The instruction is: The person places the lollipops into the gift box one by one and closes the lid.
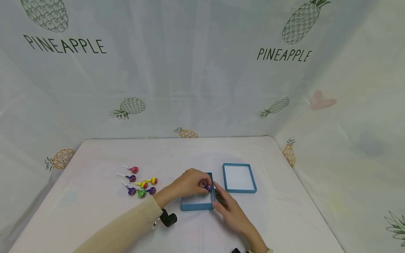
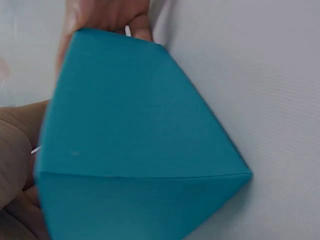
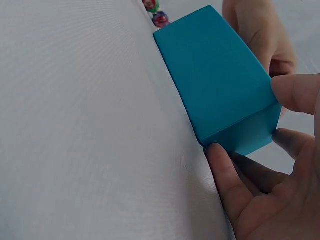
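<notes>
My left hand [image 1: 193, 183] reaches over a blue open-topped box [image 1: 197, 206] and pinches a purple-wrapped lollipop [image 1: 207, 188] inside its right side. In the left wrist view, the box's teal outer walls [image 2: 125, 110] hide most of that hand's fingers. My right hand [image 1: 230, 211] rests against the right side of the box, fairly straight fingers on the wall and thumb at the near corner. The right wrist view shows its thumb [image 3: 297, 92] on the upper edge and a fingertip [image 3: 218, 152] at the bottom corner. Much of the box's inside is hidden.
Several wrapped lollipops [image 1: 141, 193] in purple, yellow, green and pink lie left of the box. A matching blue-rimmed lid [image 1: 240, 190] lies to the right with its white inside up. The white-covered table [image 1: 278, 218] meets a pineapple-print cloth [image 1: 190, 70] behind.
</notes>
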### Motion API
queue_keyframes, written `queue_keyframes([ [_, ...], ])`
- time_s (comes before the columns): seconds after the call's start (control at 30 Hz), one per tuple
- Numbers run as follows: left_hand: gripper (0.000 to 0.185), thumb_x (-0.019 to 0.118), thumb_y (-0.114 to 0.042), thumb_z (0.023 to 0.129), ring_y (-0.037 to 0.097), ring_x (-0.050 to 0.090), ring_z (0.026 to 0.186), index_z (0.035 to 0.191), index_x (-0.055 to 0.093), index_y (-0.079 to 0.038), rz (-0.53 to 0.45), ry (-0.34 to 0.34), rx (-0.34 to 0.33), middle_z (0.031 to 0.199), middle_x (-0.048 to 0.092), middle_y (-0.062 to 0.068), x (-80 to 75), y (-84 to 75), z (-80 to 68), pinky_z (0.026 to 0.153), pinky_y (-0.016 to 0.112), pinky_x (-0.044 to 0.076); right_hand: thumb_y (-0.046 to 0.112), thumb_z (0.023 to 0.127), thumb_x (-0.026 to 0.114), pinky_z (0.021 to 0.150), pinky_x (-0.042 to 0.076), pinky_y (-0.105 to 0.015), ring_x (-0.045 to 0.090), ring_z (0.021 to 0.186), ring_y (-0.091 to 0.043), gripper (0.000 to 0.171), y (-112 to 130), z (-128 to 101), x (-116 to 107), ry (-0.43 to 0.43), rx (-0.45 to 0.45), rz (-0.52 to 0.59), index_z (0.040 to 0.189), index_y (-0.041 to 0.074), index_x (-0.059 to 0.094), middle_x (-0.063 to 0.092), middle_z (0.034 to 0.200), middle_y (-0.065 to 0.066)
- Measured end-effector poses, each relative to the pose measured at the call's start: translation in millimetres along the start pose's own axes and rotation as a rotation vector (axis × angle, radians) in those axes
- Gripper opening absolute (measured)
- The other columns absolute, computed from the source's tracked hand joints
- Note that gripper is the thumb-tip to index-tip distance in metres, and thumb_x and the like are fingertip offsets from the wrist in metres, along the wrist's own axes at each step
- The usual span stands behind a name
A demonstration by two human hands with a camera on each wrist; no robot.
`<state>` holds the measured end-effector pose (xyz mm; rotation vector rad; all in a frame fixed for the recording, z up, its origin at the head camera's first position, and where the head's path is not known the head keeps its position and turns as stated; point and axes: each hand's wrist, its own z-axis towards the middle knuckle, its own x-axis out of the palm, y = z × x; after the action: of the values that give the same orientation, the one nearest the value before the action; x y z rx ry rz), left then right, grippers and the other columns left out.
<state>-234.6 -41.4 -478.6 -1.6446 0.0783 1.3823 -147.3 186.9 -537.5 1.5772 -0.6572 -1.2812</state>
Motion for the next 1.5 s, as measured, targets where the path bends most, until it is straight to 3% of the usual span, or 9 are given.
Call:
queue_keyframes([
  [0.4, 0.017, 0.089, -0.017, 0.089, -0.001, 0.058, 0.072, 0.101, 0.077, -0.021, -0.007, 0.008, -0.009, 0.091, 0.071, -0.015, 11.4, 6.0, -0.9, 0.068, 0.019, 0.052, 0.027, 0.11, 0.06, 0.107, 0.05, -0.031, 0.048, 0.147, -0.034, 0.064, 0, 0, 1, 0.004, 0.0, 0.002, 0.167, 0.03, 0.034, 0.047, 0.163, -0.014],
  [1.1, 0.017, 0.089, -0.018, 0.088, 0.002, 0.056, 0.079, 0.094, 0.075, -0.023, 0.087, 0.031, 0.022, 0.087, 0.063, -0.014, 23.7, 9.2, 0.8, 0.072, 0.019, 0.049, 0.023, 0.111, 0.059, 0.105, 0.051, -0.029, 0.05, 0.144, -0.035, 0.063, -2, 2, 0, 0.016, -0.047, 0.005, 0.168, 0.027, 0.032, 0.049, 0.16, -0.015],
  [1.5, 0.024, 0.092, -0.021, 0.085, 0.002, 0.053, 0.077, 0.093, 0.07, -0.023, 0.184, 0.021, 0.035, 0.087, 0.061, -0.012, 29.7, 7.1, -0.2, 0.068, 0.018, 0.046, 0.026, 0.11, 0.06, 0.105, 0.051, -0.03, 0.05, 0.144, -0.033, 0.064, 1, 0, 0, 0.006, -0.012, -0.002, 0.168, 0.028, 0.033, 0.05, 0.16, -0.013],
])
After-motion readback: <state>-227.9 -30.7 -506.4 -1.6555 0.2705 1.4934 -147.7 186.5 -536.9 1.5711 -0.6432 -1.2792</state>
